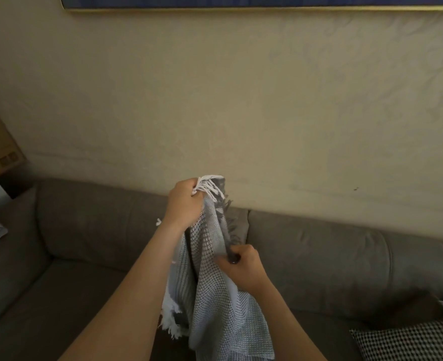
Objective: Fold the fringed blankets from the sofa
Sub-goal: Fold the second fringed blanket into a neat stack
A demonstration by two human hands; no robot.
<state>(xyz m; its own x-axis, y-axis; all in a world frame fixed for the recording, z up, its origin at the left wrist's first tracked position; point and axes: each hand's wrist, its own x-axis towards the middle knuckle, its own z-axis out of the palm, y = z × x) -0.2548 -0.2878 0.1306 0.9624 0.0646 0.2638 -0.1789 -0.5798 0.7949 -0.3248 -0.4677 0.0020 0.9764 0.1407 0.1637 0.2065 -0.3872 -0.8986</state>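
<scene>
Head view: your left hand (186,201) is closed round the white-fringed top corner of the pale grey waffle-weave blanket (216,303). It holds the blanket up over the seat of the grey fabric sofa (85,230), near its middle. Your right hand (244,269) pinches a darker edge lower down. The cloth hangs bunched and twisted between the 2 grips. Spreading it now could, I judge, pair mismatched corners and skew the fold. Tassels could also snag in your fingers.
</scene>
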